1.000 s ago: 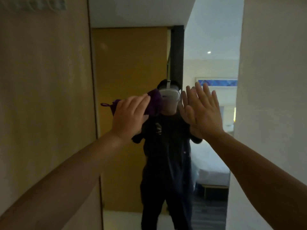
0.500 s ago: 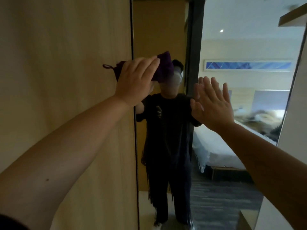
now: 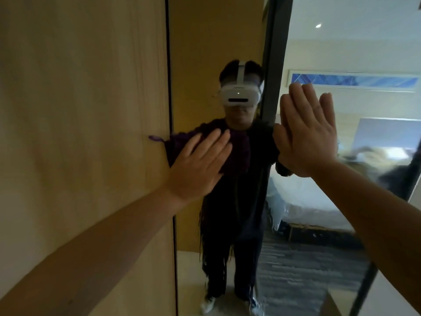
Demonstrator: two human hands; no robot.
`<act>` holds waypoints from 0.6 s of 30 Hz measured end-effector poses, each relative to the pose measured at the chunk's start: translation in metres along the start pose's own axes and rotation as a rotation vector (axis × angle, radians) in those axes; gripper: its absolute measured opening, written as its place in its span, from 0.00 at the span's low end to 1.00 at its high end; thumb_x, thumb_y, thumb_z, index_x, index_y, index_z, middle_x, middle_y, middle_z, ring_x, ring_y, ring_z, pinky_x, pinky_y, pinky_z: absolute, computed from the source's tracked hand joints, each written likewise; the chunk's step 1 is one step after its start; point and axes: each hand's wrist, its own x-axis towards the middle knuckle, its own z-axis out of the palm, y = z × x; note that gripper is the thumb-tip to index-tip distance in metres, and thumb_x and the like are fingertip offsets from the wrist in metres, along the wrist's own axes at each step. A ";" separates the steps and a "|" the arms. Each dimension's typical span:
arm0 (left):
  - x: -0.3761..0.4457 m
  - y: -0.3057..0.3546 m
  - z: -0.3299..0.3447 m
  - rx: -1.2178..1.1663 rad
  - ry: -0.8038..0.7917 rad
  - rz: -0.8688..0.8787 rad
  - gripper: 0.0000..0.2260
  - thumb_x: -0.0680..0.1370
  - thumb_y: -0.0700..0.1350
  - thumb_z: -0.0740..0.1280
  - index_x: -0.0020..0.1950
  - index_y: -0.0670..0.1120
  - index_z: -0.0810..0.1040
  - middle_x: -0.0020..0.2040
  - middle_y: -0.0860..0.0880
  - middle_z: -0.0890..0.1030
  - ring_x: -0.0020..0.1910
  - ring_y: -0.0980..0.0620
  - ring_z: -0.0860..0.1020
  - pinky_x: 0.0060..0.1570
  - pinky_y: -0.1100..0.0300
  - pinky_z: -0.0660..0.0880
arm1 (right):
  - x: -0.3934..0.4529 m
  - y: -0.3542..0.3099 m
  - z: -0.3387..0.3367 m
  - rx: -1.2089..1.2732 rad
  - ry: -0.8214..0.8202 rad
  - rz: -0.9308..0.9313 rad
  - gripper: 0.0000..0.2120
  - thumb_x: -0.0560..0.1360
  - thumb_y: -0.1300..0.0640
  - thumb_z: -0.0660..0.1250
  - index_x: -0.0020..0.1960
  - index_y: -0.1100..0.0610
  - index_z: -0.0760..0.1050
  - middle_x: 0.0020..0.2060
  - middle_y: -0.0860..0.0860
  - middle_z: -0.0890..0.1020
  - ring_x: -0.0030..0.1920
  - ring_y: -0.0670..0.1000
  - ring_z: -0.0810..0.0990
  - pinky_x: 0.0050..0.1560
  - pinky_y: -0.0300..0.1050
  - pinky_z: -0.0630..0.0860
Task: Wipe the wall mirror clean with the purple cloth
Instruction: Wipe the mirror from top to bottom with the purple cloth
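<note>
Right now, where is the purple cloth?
In the head view, the purple cloth is pressed flat against the mirror under the left hand, by the mirror's left edge.

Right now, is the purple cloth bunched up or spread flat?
Spread flat: the cloth lies wide against the mirror under the left hand's open palm.

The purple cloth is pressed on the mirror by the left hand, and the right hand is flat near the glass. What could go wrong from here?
1. The bare right hand lies open at the tall wall mirror; if it touches, it may leave fresh prints on the glass.
2. The purple cloth sits under the flat, open left hand, not gripped, so it could slip and fall.
3. The cloth overlaps the mirror's left edge onto the wooden wall panel, so some strokes may miss the glass.
</note>
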 end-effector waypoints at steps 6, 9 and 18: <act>-0.165 0.080 0.029 -0.020 -0.157 0.131 0.20 0.85 0.44 0.54 0.77 0.46 0.65 0.79 0.48 0.61 0.79 0.46 0.57 0.77 0.46 0.53 | -0.001 0.001 0.001 -0.008 0.001 0.015 0.27 0.84 0.46 0.51 0.79 0.59 0.58 0.80 0.56 0.55 0.80 0.56 0.48 0.79 0.58 0.42; -0.182 0.090 0.027 -0.048 -0.195 0.102 0.18 0.86 0.42 0.52 0.75 0.48 0.68 0.77 0.50 0.64 0.77 0.48 0.61 0.75 0.48 0.58 | 0.001 0.000 -0.003 -0.034 -0.043 0.029 0.28 0.84 0.46 0.51 0.79 0.58 0.56 0.80 0.55 0.53 0.80 0.54 0.45 0.79 0.55 0.39; -0.027 0.038 -0.025 -0.230 0.045 -0.085 0.18 0.79 0.36 0.62 0.70 0.44 0.71 0.68 0.45 0.76 0.63 0.44 0.74 0.54 0.44 0.74 | -0.056 0.047 -0.037 0.006 -0.166 0.172 0.30 0.84 0.42 0.46 0.81 0.55 0.47 0.81 0.54 0.47 0.80 0.54 0.41 0.79 0.56 0.38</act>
